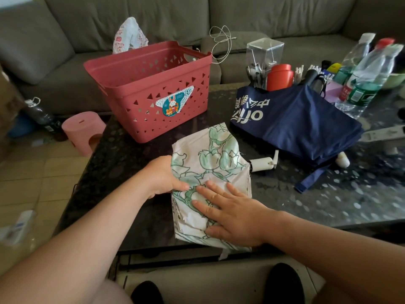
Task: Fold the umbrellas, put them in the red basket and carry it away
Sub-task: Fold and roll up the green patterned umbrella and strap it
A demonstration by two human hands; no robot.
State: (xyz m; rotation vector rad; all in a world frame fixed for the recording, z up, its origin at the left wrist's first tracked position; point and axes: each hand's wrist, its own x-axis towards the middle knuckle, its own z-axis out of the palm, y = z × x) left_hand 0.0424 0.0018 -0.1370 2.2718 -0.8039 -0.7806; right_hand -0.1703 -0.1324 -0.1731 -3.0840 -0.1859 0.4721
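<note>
The white umbrella with green flowers [210, 183] lies collapsed near the front edge of the dark table [135, 207], its lower end reaching that edge. The left hand [163, 175] grips the cloth at the umbrella's left side, thumb on top and the other fingers hidden under the fabric. The right hand [232, 212] lies flat on the lower half, fingers spread wide, pressing the cloth down and holding nothing. The white handle [264, 163] sticks out to the right of the cloth.

The red basket [153, 91] stands at the table's back left corner, close to the left edge; what it contains is hidden by its walls. A strip of bare table lies between the basket and the flowered umbrella. The navy umbrella [300, 126] lies folded flat toward the back right (its strap [311, 178] trails toward the front). Bottles [363, 73] and a red can [280, 76] crowd the far right corner. The table surface to the front right is open.
</note>
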